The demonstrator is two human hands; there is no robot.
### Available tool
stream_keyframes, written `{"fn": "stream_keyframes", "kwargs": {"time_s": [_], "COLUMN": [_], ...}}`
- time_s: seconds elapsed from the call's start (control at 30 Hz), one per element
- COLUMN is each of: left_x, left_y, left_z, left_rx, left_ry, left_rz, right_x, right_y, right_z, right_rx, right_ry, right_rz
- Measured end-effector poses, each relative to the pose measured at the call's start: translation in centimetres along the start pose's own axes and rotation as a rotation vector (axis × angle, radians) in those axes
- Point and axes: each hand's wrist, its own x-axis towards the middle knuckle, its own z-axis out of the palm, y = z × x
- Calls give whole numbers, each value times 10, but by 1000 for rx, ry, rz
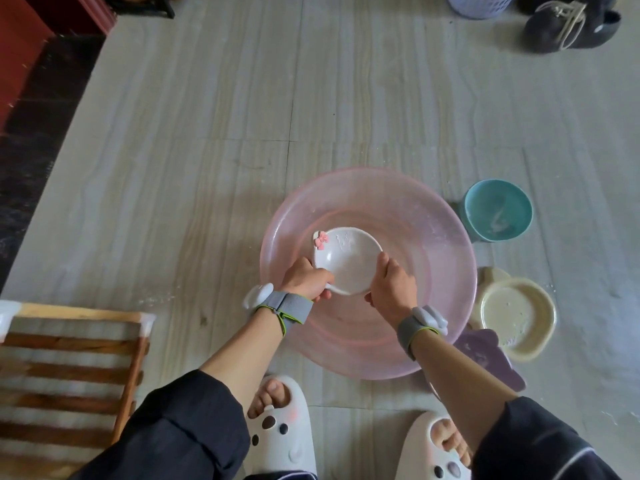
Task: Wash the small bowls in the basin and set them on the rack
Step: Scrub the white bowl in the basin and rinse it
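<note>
A white small bowl [349, 258] with a pink bow on its rim is held over the pink translucent basin [429, 216] on the floor. My left hand [304, 280] grips its near-left rim, thumb over the edge. My right hand [393, 284] grips its right rim. A teal bowl [498, 211] stands just right of the basin. A cream bowl [516, 315] sits nearer, at the basin's right side, and a purple dish [485, 358] lies partly under my right forearm. The wooden slatted rack [69, 368] stands at the lower left.
My feet in white slippers [280, 427] stand just before the basin. A lilac plastic basket [479, 5] and dark shoes [571, 26] are at the far right. A red cabinet [20, 46] and a dark floor strip run along the left. Grey tiled floor lies beyond the basin.
</note>
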Motion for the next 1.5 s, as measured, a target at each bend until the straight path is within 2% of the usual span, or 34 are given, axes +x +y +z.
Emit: {"fn": "stream_keyframes", "kwargs": {"time_s": [0.1,0.17,0.37,0.43,0.5,0.6,0.67,0.73,0.83,0.87,0.97,1.07,1.17,1.27,1.37,1.5], "left_x": [6,4,1,0,-2,-1,0,-1,-1,0,-1,-4,-5,-6,-12,-13], "left_y": [-4,-6,-12,-12,-11,-9,-9,-9,-9,-9,-9,-9,-13,-14,-9,-4], "left_z": [4,7,2,2,2,-2,-3,0,3,3,4,4,6,10,10,7], "left_rx": [-45,-103,-163,-161,-124,-81,-66,-52,-10,0,-35,-75,-101,-168,-167,-155], "left_ry": [12,1,36,51,83,153,176,198,244,254,256,240,198,132,27,-72], "left_rz": [26,62,67,52,76,105,111,119,141,149,156,157,168,176,139,13], "right_x": [-12,-12,13,19,30,34,31,26,16,14,5,6,0,-8,-11,-3], "right_y": [-6,-6,6,11,16,25,30,25,2,-3,-8,2,7,6,7,17], "right_z": [6,15,9,7,5,-4,-6,-4,6,11,19,19,17,19,22,12], "right_rx": [160,143,-378,-434,-352,-74,44,228,663,713,531,402,457,456,382,-65], "right_ry": [-68,-110,-31,-22,-2,89,78,2,-90,-118,-144,-177,-303,-389,-261,-74], "right_rz": [25,22,-115,-151,-49,273,395,406,405,374,250,248,281,236,185,36]}}
